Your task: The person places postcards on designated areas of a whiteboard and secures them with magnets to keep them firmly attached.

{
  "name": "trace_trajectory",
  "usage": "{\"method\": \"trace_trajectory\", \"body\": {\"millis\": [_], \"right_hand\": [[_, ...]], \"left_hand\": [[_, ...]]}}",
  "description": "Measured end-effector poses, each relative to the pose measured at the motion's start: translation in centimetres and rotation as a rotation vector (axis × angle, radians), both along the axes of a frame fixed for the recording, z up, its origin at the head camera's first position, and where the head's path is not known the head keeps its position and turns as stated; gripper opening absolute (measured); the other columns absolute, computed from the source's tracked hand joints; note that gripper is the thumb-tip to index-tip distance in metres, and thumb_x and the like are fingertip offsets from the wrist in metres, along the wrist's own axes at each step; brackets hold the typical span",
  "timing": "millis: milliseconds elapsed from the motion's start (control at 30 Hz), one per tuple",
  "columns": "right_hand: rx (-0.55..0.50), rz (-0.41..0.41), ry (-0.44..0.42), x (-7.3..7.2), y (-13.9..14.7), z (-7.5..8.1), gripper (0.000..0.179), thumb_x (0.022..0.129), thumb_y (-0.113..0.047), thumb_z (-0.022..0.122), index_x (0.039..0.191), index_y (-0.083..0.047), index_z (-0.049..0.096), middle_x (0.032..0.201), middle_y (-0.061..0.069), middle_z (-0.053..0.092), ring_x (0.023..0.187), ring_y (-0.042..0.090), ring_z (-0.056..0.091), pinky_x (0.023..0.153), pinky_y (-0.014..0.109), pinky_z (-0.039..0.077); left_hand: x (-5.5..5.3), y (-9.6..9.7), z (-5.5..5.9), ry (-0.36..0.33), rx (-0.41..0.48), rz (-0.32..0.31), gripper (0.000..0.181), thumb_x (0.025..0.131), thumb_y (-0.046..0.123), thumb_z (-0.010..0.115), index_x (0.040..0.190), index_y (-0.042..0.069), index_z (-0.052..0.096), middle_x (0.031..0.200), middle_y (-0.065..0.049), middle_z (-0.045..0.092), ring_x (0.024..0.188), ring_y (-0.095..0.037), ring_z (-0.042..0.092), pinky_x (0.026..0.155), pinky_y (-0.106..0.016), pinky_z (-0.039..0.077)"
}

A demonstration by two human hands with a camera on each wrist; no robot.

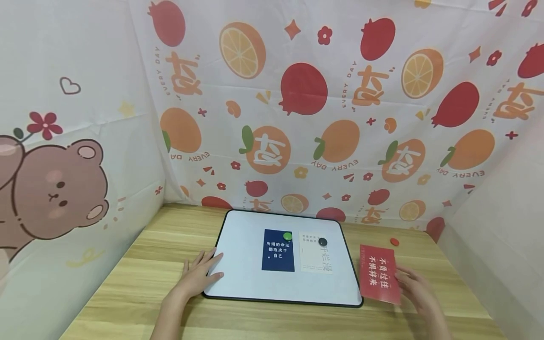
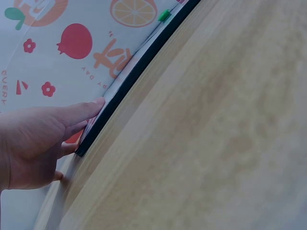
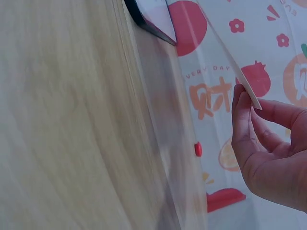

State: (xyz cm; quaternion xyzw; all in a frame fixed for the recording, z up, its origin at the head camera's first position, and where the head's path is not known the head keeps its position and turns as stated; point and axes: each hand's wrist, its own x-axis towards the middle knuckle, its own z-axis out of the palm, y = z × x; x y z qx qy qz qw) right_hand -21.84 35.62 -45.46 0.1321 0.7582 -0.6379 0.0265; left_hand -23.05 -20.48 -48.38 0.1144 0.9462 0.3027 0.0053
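A whiteboard (image 1: pixel 238 278) with a black rim lies on the wooden table. My left hand (image 1: pixel 197 274) rests at its left edge, fingers spread, some tips on the white surface; the left wrist view shows this hand (image 2: pixel 43 139) from low down. On the board are a dark blue card (image 1: pixel 278 262) with a green round magnet (image 1: pixel 287 236) and a white card (image 1: pixel 312 257) with a black round magnet (image 1: pixel 323 242). Right of the board, my right hand (image 1: pixel 416 285) pinches a red card (image 1: pixel 379 274) by its right edge. The right wrist view shows that card (image 3: pixel 235 67) edge-on, raised off the table.
A red round magnet (image 1: pixel 395 242) lies on the table (image 1: pixel 314 323) beyond the red card. Behind the table hangs a fruit-patterned cloth (image 1: pixel 303 137). A cloth with a bear print (image 1: pixel 59 189) closes the left side, and a pale cloth (image 1: pixel 505 226) the right.
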Motion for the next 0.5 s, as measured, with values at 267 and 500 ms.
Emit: {"method": "trace_trajectory", "body": {"millis": [267,500], "right_hand": [[-0.002,-0.016,0.016,-0.2,-1.5,0.1,0.057,0.091,-0.013,0.056,0.137,0.008,0.029,0.1,0.004,0.063,0.083,0.011,0.062,0.076,0.028,0.051],[-0.007,-0.008,0.013,-0.4,-2.5,0.4,0.058,0.092,-0.015,0.056,0.138,0.006,0.029,0.108,0.007,0.06,0.087,0.01,0.061,0.081,0.029,0.05]], "left_hand": [[0.2,0.1,0.1,-0.002,0.003,-0.004,0.054,0.088,0.031,0.061,0.132,0.002,0.048,0.143,-0.023,0.029,0.128,-0.051,0.015,0.093,-0.071,-0.005],[0.2,0.1,0.3,0.001,-0.004,-0.001,0.054,0.088,0.03,0.061,0.133,0.002,0.048,0.143,-0.023,0.029,0.129,-0.051,0.015,0.093,-0.071,-0.005]]}}
